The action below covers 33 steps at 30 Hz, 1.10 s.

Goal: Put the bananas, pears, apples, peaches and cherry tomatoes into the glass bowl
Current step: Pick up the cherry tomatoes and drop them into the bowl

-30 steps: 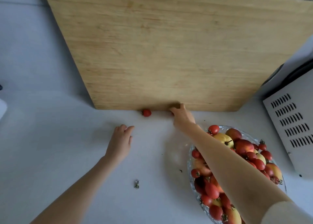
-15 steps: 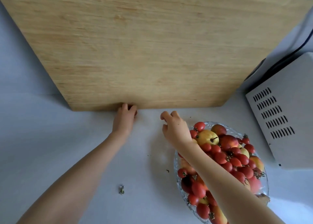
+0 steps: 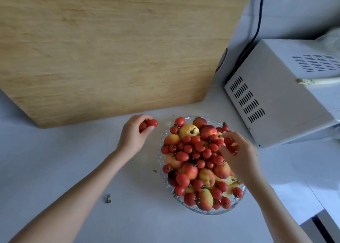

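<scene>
Beyond the glass bowl point(image 3: 162, 160), a big wooden board point(image 3: 114, 48) leans upright, and a white microwave point(image 3: 276, 99) sits to the bowl's right. Piled fruit fills the bowl (mostly cherry tomatoes point(image 3: 193, 151), with a pear point(image 3: 189, 130) and peaches point(image 3: 207, 131)). Over the bowl's right side, the right hand point(image 3: 239, 154) curls its fingers around tomatoes. Just left of the bowl, the left hand point(image 3: 133, 134) pinches two tomatoes point(image 3: 151, 123). Farther left lies a small green stem point(image 3: 108, 199).
</scene>
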Each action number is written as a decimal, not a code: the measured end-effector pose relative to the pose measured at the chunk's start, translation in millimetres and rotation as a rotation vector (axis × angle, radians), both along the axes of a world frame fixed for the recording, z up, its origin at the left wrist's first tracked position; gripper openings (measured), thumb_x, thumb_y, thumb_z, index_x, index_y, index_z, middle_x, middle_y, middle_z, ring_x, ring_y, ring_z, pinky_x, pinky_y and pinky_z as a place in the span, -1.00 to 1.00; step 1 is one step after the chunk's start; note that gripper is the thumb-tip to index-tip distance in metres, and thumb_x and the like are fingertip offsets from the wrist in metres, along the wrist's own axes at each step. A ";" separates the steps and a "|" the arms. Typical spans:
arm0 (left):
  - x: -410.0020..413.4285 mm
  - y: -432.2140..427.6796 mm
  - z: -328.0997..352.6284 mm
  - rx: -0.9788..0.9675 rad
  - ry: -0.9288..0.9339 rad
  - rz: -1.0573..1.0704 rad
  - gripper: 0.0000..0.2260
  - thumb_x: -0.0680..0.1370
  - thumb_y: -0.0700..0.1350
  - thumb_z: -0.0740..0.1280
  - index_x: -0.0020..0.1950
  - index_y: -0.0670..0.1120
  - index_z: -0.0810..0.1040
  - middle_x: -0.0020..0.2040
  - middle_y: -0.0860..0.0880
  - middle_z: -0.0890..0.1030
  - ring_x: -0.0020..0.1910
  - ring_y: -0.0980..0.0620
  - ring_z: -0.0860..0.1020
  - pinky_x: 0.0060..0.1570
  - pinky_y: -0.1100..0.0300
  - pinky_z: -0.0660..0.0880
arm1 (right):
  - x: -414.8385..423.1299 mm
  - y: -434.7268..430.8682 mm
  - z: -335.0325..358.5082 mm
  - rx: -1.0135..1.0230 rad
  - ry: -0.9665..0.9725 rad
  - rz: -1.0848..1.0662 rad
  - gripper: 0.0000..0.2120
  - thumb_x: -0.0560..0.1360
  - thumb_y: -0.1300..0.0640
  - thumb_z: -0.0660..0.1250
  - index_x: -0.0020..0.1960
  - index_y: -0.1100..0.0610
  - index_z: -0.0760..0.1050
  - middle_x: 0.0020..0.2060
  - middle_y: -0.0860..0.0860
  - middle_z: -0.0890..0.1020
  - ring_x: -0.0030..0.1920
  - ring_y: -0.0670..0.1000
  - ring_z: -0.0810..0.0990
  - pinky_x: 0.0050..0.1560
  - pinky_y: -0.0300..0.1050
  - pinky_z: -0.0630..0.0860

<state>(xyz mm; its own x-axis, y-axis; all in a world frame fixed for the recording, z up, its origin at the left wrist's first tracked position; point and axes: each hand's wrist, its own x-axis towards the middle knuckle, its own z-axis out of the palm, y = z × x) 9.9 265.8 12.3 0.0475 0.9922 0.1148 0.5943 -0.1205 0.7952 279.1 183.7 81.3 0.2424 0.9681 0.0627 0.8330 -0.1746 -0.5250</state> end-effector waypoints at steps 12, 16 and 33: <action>129.2 70.2 29.8 -0.197 0.268 -0.406 -0.85 0.45 -0.20 0.40 0.01 -0.09 0.58 -0.03 -0.12 0.61 -0.10 -0.07 0.54 -0.12 0.17 0.41 | 60.2 32.7 -16.2 -0.145 0.032 -0.060 -0.74 0.43 0.22 0.32 0.05 -0.04 0.57 -0.14 -0.10 0.60 -0.07 0.02 0.61 -0.09 -0.15 0.50; 137.9 83.6 24.7 -0.294 0.416 -0.459 -0.80 0.50 -0.17 0.35 0.10 -0.10 0.61 0.13 -0.09 0.62 0.10 -0.09 0.55 0.02 0.19 0.42 | 57.3 62.5 -21.4 -0.174 -0.043 0.028 -0.69 0.43 0.21 0.28 0.12 -0.04 0.55 -0.02 -0.02 0.67 0.02 0.07 0.60 0.00 -0.09 0.54; 120.6 97.3 27.2 -0.484 0.246 -0.444 -0.69 0.62 -0.19 0.09 0.32 -0.10 0.46 0.34 -0.08 0.47 0.30 -0.04 0.43 0.22 0.18 0.33 | 36.0 131.5 -27.5 -0.356 -0.239 0.230 -0.66 0.41 0.29 0.27 0.16 0.08 0.52 0.12 0.09 0.57 0.08 0.13 0.54 -0.14 -0.12 0.44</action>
